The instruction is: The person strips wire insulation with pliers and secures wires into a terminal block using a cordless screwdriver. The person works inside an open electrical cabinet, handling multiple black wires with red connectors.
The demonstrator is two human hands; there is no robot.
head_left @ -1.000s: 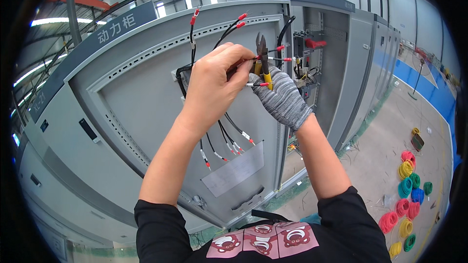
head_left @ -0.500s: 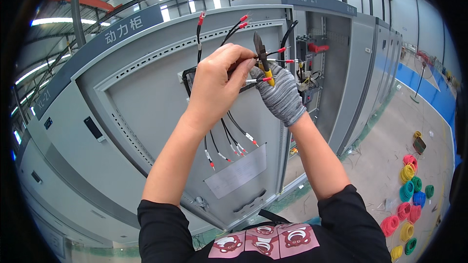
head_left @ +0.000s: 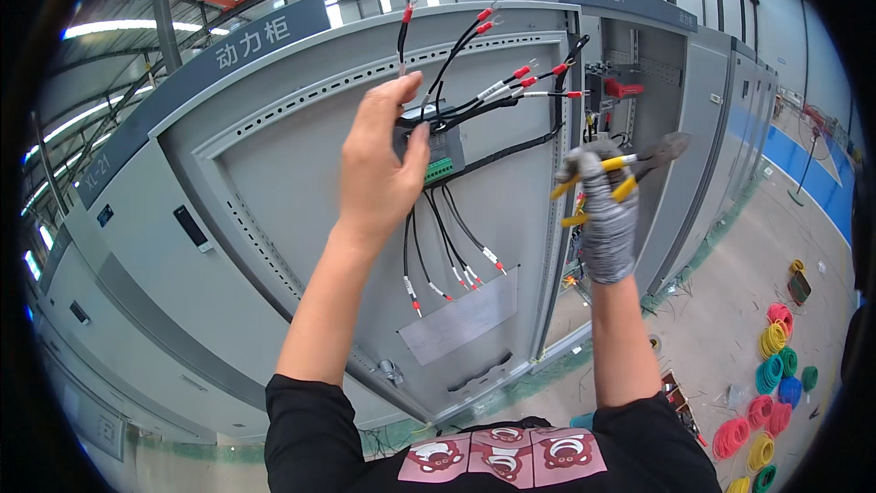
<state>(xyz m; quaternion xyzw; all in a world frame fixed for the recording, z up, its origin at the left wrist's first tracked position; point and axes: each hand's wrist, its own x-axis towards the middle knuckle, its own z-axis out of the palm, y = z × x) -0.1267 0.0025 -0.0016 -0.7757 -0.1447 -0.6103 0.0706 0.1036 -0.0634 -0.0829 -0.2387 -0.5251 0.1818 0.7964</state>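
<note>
My bare left hand [head_left: 379, 160] is raised at the open cabinet door [head_left: 319, 173], thumb and fingers apart around the black wires beside a small device with a green terminal block [head_left: 440, 169]. Whether the fingertips touch a wire is hard to tell. Farther right, my right hand [head_left: 607, 219], in a grey knitted glove, is closed on pliers [head_left: 662, 153] with yellow handles and dark jaws pointing right; motion blurs them. Black wires with red end sleeves and bare lugs [head_left: 525, 78] fan out above and right of the device. More wires with red tips [head_left: 465, 278] hang below it.
Right of the door stands the open cabinet interior with a red switch handle [head_left: 623, 89]. A paper sheet [head_left: 461, 315] is fixed low on the door. Coloured wire coils [head_left: 771, 361] lie on the floor at right, with a tool box [head_left: 680, 406] nearer me.
My hands have separated: the right has swung right and down with the pliers, and the left has shifted slightly down, its fingers spreading. The device behind them has come into sight.
</note>
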